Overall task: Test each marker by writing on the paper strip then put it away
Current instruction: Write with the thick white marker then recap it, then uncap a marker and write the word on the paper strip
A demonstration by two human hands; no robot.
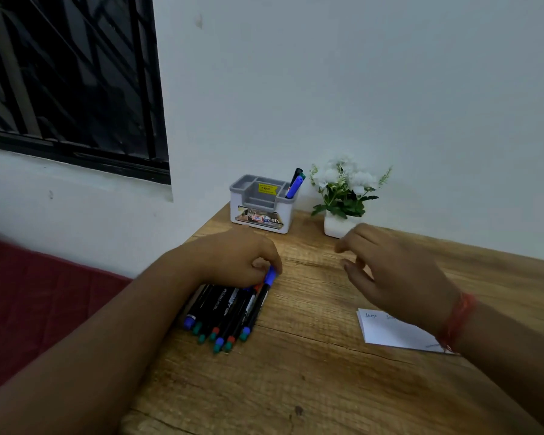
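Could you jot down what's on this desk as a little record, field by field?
surface: wooden table
left hand: pinching the blue cap of a marker at the edge of the pile
right hand: open, empty, above the table
marker pile: black barrels lying side by side, blue, green and red ends
organizer: by the wall, a few markers standing in its right slot
paper: some scribbles, partly under the right wrist
plant: white pot, right of organizer

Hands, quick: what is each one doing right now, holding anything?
Left hand: fingers closed on the blue cap end of a marker at the pile of markers.
Right hand: open, fingers spread, holding nothing, above the table.
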